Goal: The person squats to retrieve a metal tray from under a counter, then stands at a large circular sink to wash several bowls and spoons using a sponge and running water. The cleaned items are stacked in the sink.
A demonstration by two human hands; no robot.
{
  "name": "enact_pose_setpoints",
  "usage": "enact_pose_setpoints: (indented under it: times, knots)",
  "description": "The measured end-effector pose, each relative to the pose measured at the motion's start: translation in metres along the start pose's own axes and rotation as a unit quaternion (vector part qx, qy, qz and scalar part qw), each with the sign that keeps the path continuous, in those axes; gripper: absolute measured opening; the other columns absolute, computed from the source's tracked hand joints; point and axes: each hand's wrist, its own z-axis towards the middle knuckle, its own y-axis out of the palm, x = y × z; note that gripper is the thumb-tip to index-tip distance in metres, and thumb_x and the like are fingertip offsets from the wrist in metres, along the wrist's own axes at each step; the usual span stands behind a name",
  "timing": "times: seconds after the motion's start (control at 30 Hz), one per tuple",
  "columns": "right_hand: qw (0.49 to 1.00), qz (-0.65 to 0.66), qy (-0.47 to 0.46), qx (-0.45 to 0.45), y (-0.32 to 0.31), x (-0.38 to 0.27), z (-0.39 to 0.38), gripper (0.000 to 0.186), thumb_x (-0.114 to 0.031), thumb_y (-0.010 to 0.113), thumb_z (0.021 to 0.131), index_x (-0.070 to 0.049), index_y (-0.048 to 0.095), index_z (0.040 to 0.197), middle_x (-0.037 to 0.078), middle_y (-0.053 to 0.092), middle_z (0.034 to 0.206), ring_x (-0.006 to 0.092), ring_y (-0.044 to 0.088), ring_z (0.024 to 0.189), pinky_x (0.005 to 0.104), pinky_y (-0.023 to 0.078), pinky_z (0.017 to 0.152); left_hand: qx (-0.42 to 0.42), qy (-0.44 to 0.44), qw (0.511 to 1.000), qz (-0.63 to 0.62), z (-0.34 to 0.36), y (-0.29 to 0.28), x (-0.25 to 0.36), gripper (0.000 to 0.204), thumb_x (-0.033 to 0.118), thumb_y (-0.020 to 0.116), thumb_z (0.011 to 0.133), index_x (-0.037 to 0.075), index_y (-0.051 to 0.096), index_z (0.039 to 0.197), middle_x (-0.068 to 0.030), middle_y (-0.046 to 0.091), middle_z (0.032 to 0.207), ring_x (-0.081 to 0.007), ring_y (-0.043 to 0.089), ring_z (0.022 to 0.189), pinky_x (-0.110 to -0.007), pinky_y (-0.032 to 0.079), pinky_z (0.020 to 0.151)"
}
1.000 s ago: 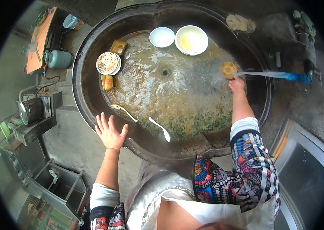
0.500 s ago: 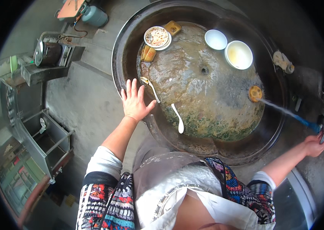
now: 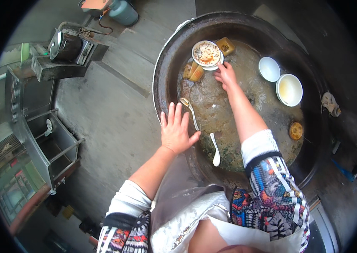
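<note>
My left hand [image 3: 174, 133] rests with fingers spread on the near left rim of a large dark basin [image 3: 165, 59]. My right hand [image 3: 227, 78] reaches across to stacked plates [image 3: 206, 52] covered in food scraps, fingertips at their lower edge; whether they grip is unclear. Yellow square dishes [image 3: 225, 46] and tilted yellow pieces [image 3: 195, 74] flank the plates. A soiled spoon [image 3: 193, 116] and a white spoon [image 3: 216, 155] lie near my left hand. On the basin's right are two white bowls [image 3: 289, 90] [image 3: 269, 69] and a round yellow dish [image 3: 296, 130].
A cloth [image 3: 331, 104] lies outside the basin's right edge, near a tap with blue hose [image 3: 343, 170]. To the left are a lidded pot [image 3: 66, 47] on a burner, a gas cylinder [image 3: 122, 12] and a steel sink frame [image 3: 52, 152].
My right hand has gone from the round yellow dish to the tap, then across to the stacked plates. The water stream has stopped. The view has swung, shifting the basin rightward in frame.
</note>
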Motion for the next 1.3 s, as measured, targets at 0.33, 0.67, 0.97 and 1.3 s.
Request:
enact_pose_setpoints:
  times: [0.33, 0.67, 0.97, 1.3]
  knots:
    - [0.999, -0.033, -0.018, -0.018, 0.019, -0.007, 0.029, 0.028, -0.012, 0.059, 0.086, -0.001, 0.054, 0.111, 0.010, 0.065, 0.091, 0.0155, 0.063, 0.064, 0.0254, 0.052, 0.049, -0.002, -0.003, 1.000, -0.010, 0.005, -0.001, -0.007, 0.069, 0.049, 0.067, 0.066, 0.004, 0.055, 0.117, -0.0186, 0.033, 0.141, -0.0363, 0.023, 0.135, -0.059, 0.019, 0.104]
    - [0.970, -0.224, -0.007, 0.098, 0.060, -0.011, 0.064, 0.048, -0.030, 0.065, 0.080, 0.004, 0.057, 0.113, 0.023, 0.054, 0.121, 0.0348, 0.054, 0.112, 0.0376, 0.044, 0.093, -0.045, -0.009, 0.998, 0.049, 0.008, 0.003, -0.002, 0.069, 0.050, 0.065, 0.068, 0.005, 0.054, 0.120, -0.0170, 0.031, 0.143, -0.0337, 0.020, 0.136, -0.059, 0.016, 0.106]
    - [0.998, 0.049, 0.020, -0.031, 0.056, -0.005, 0.038, 0.042, -0.014, 0.068, 0.075, 0.000, 0.051, 0.110, 0.011, 0.062, 0.084, 0.0177, 0.057, 0.062, 0.0287, 0.043, 0.051, -0.019, 0.006, 0.997, 0.068, 0.004, 0.009, -0.006, 0.065, 0.048, 0.066, 0.068, 0.006, 0.054, 0.117, -0.0166, 0.032, 0.142, -0.0338, 0.023, 0.135, -0.059, 0.019, 0.104]
    - [0.969, 0.210, -0.018, -0.129, -0.016, 0.024, -0.021, 0.029, -0.012, 0.067, 0.078, -0.005, 0.060, 0.105, 0.007, 0.066, 0.089, 0.0130, 0.060, 0.069, 0.0253, 0.041, 0.050, -0.028, 0.013, 0.996, 0.079, 0.003, 0.012, -0.010, 0.065, 0.046, 0.068, 0.067, 0.007, 0.053, 0.118, -0.0157, 0.031, 0.144, -0.0340, 0.021, 0.136, -0.058, 0.016, 0.106]
